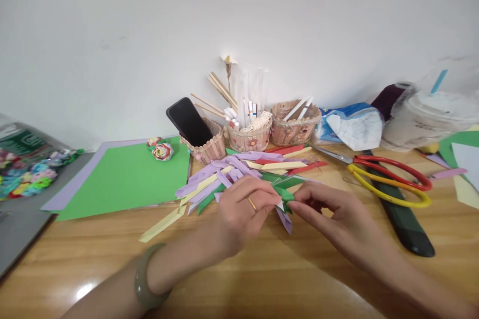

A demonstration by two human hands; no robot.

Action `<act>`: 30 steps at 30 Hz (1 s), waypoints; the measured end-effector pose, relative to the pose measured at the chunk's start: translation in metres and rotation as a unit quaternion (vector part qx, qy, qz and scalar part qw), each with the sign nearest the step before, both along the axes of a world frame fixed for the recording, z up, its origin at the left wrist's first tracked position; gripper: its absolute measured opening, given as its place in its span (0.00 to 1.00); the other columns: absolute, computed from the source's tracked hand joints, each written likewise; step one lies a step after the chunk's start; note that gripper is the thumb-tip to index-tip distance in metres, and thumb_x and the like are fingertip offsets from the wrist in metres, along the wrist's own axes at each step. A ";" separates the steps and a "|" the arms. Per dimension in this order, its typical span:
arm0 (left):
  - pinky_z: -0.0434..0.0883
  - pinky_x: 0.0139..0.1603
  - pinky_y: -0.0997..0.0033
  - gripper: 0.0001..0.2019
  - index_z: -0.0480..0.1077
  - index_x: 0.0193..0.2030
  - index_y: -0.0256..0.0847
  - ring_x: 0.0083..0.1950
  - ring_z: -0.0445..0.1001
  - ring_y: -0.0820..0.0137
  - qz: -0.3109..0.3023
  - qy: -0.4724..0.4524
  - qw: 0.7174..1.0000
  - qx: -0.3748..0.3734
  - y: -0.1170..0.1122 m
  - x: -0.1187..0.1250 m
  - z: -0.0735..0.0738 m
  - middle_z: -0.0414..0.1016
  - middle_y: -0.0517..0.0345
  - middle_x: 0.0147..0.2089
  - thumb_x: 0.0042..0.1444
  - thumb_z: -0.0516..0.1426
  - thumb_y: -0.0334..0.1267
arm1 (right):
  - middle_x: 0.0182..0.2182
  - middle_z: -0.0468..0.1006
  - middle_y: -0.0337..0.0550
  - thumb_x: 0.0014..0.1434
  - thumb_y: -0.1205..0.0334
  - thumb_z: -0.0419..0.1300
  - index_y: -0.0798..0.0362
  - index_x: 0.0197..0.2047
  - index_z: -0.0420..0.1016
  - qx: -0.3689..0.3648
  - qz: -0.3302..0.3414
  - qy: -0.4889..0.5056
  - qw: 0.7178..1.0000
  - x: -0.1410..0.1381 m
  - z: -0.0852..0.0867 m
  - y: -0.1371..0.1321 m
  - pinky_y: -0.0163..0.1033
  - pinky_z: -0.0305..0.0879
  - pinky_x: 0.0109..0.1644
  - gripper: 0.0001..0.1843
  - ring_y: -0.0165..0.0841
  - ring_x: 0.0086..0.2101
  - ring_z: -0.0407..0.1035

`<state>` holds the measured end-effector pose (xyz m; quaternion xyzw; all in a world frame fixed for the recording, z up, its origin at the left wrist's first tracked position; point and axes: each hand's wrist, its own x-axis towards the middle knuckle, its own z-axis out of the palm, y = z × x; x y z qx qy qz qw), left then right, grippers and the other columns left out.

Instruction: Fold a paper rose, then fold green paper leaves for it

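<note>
My left hand (pixel 239 212), with a ring and a green bangle on the wrist, pinches one side of a small folded green paper piece (pixel 283 194) just above the wooden table (pixel 262 279). From the other side, my right hand (pixel 329 212) pinches the same piece. A purple paper strip (pixel 285 220) hangs below it. A pile of folded paper strips (pixel 239 172) in purple, yellow, green and red lies just behind my hands.
Green sheet (pixel 123 177) on purple paper lies at left, with small paper flowers (pixel 160 149). A phone (pixel 189 122) leans in a stick-built holder; two baskets (pixel 249 134) hold sticks and pens. Scissors (pixel 389 177) and a dark sheath (pixel 406 219) lie at right, beside a plastic bag (pixel 430 114).
</note>
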<state>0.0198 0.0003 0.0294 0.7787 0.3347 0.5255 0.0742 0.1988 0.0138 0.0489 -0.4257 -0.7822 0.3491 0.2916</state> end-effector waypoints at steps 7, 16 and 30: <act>0.70 0.31 0.75 0.07 0.69 0.30 0.39 0.32 0.72 0.74 0.023 -0.053 0.998 -0.040 -0.001 0.003 -0.003 0.72 0.57 0.30 0.52 0.54 0.24 | 0.19 0.68 0.36 0.57 0.51 0.54 0.53 0.22 0.66 -0.125 0.026 0.072 0.989 0.000 -0.003 0.003 0.32 0.57 0.24 0.18 0.26 0.21 0.61; 0.68 0.31 0.74 0.05 0.68 0.29 0.40 0.31 0.70 0.74 0.047 -0.115 0.984 -0.124 -0.001 0.005 -0.007 0.71 0.60 0.29 0.51 0.57 0.27 | 0.22 0.71 0.39 0.53 0.47 0.56 0.53 0.24 0.65 -0.230 0.018 0.128 0.965 -0.003 -0.004 0.003 0.34 0.65 0.29 0.18 0.29 0.25 0.68; 0.64 0.30 0.74 0.05 0.67 0.28 0.39 0.31 0.66 0.75 0.044 -0.179 0.966 -0.182 0.001 0.007 -0.008 0.67 0.61 0.28 0.51 0.57 0.27 | 0.24 0.71 0.41 0.56 0.49 0.53 0.54 0.25 0.66 -0.212 0.032 0.126 0.969 -0.004 -0.006 0.002 0.39 0.63 0.35 0.17 0.32 0.29 0.67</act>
